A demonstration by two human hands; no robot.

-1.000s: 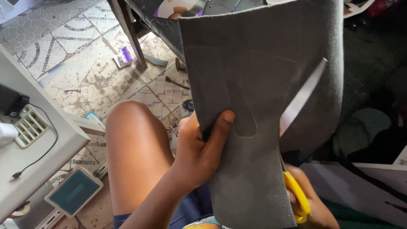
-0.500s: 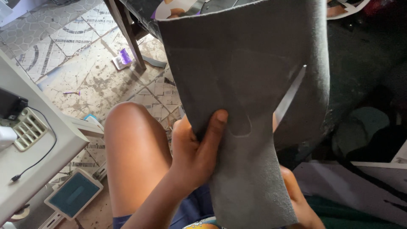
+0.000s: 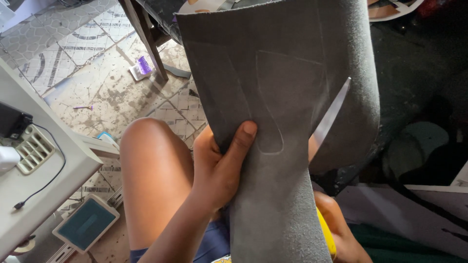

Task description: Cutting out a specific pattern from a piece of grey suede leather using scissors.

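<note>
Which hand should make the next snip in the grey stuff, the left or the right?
Probably the right hand. It already holds the yellow-handled scissors, whose blade pokes through a slit in the grey sheet beside the drawn outline. The left hand is busy pinching the sheet to steady it.

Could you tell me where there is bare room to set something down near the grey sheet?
Bare tiled floor lies between the white table and the dark table leg. Around the knee, left hand and grey sheet it is crowded.
</note>
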